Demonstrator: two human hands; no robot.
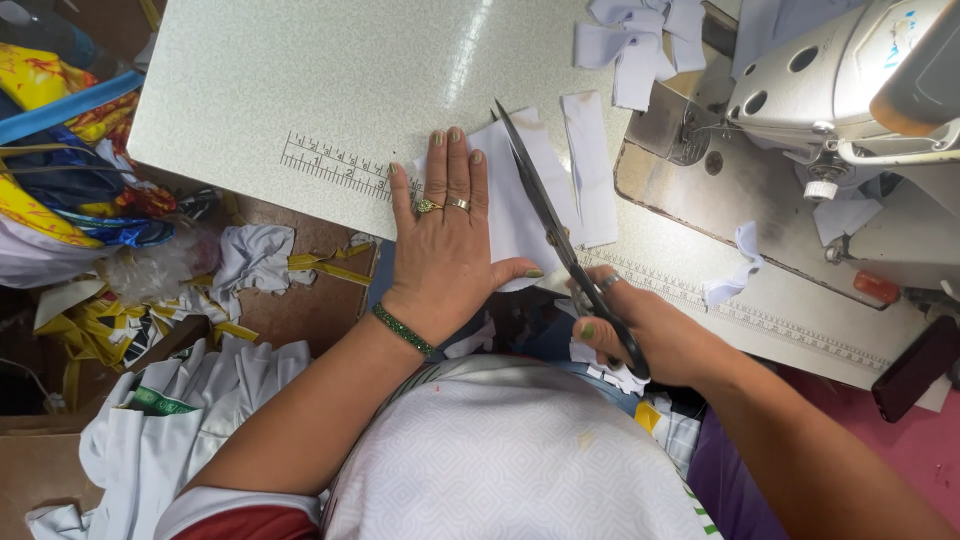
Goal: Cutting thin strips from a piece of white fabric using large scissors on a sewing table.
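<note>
My left hand (pixel 447 240) lies flat, fingers apart, pressing a white fabric piece (pixel 520 210) onto the pale sewing table (pixel 330 70) near its front edge. It wears rings and a green bracelet. My right hand (pixel 635 325) grips the handles of black scissors (pixel 545 205). Their long blades point away from me and lie across the fabric, just right of my left fingers. A narrow white strip (pixel 590 165) rests beside the blades on the right.
A sewing machine (pixel 850 80) stands at the right. More white cut pieces (pixel 640 40) lie at the back. Measuring scales (pixel 335 165) are marked along the table edge. Cloth scraps (pixel 250 260) and colourful bags (pixel 60 160) cover the floor at left. A dark phone-like object (pixel 915 368) sits far right.
</note>
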